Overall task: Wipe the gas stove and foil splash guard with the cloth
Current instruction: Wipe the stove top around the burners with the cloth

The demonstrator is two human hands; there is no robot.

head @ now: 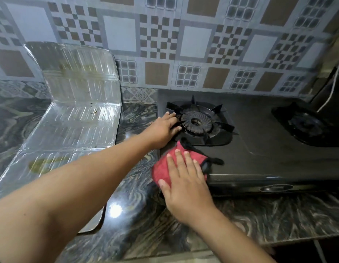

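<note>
- My right hand (185, 179) is pressing the red cloth (163, 168) flat on the stove's (259, 141) front left corner, grip wide.
- My left hand (163, 128) is resting beside the left burner (197, 121), fingers straight.
- The foil guard (73, 111) is lying folded on the surface (138, 221), left of the stove.

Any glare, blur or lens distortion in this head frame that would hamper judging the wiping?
Head view: a bright glare spot sits on the marble counter, and the foil splash guard throws streaky reflections; the wide lens bows the tiled wall; the red cloth under the right hand is slightly soft, as is the far right burner in dim light.
</note>
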